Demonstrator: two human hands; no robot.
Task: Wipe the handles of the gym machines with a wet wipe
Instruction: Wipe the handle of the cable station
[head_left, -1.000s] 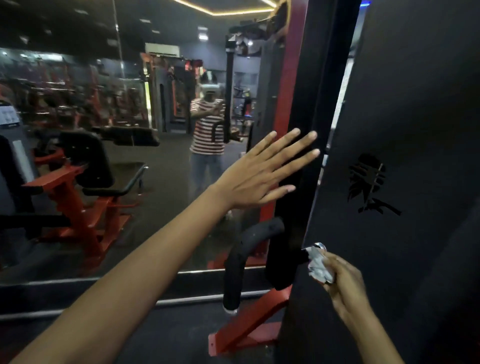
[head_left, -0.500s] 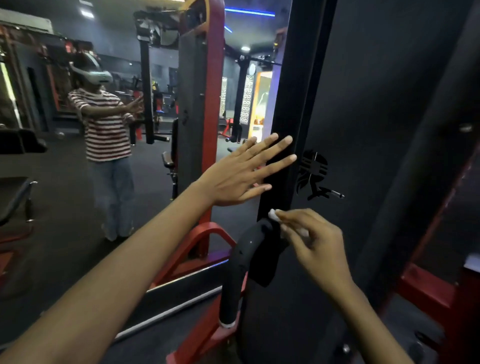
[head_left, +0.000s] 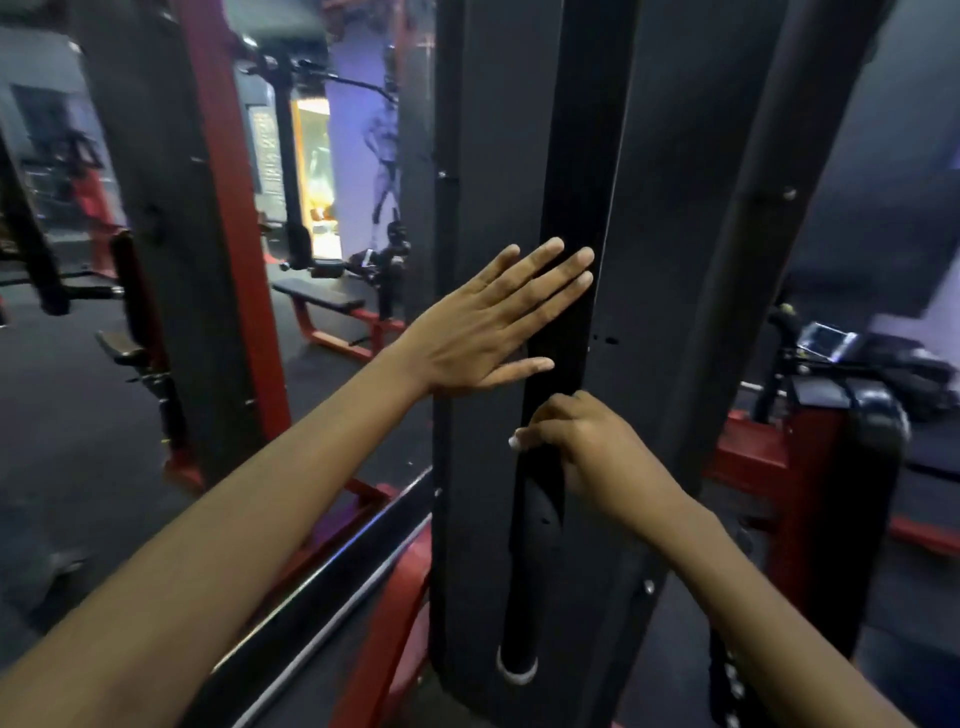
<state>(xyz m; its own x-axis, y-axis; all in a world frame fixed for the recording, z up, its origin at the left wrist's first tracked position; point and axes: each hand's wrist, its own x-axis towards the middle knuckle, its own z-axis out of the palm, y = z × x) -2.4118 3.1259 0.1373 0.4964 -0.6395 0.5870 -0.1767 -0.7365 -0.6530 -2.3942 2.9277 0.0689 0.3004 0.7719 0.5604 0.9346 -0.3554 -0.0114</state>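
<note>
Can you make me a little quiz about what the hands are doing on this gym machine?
1. True or false: the left hand is spread flat with straight fingers against the black upright panel.
2. What does the right hand have its grip on?
A. a red bench
B. the black padded handle
C. a phone
3. Fill in: a small white bit of the ____ peeks out by the right hand's fingers.

Key
1. True. The fingers are straight and hold nothing.
2. B. The fingers are curled at the top of the handle, which hangs down to a pale ring at its lower end.
3. Wet wipe. Most of it is hidden under the hand.
</note>
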